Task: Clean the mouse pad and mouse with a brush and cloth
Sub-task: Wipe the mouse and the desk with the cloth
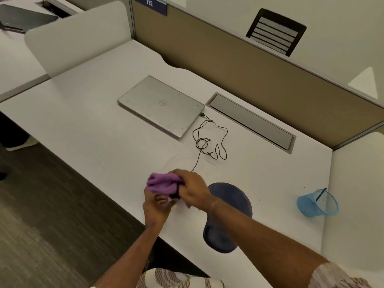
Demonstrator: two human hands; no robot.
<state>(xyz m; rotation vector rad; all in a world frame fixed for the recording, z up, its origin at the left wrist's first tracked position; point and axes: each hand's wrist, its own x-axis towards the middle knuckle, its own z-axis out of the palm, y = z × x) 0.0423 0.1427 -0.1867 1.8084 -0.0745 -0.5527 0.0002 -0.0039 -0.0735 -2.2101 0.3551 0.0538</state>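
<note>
- Patterned sleeves (172, 279) at 6 o'clock; both bare forearms reach up over the white desk (93, 132).
- Mouse pad (230, 202): dark blue, round, with a wrist rest at its near end. It lies flat on the desk at 4 o'clock of the hands, partly under the right forearm.
- Left hand (155, 207): fingers curled up under the bunched purple cloth (161, 183), grasping it.
- Right hand (194, 188): against the cloth from 3 o'clock, fingers curled down over a black thing, likely the mouse (175, 195). Only a sliver shows between the hands.
- Thin black cable (202, 144): runs from under the right hand toward 12 o'clock in loose loops and is plugged into the laptop's corner.
- Blue mesh cup (307, 204): tipped on its side at 3 o'clock, well apart from the pad, with a dark stick (321, 194) inside.
- Silver laptop (160, 104): closed, at 12 o'clock.
- Grey tray lid (251, 121): at 1 o'clock, set in the desk just beside the laptop.
- Tan partition (249, 65) behind the desk.
- Black chair back (276, 32) beyond the partition at 1 o'clock.
- "112" sign (150, 4) at 12 o'clock.
</note>
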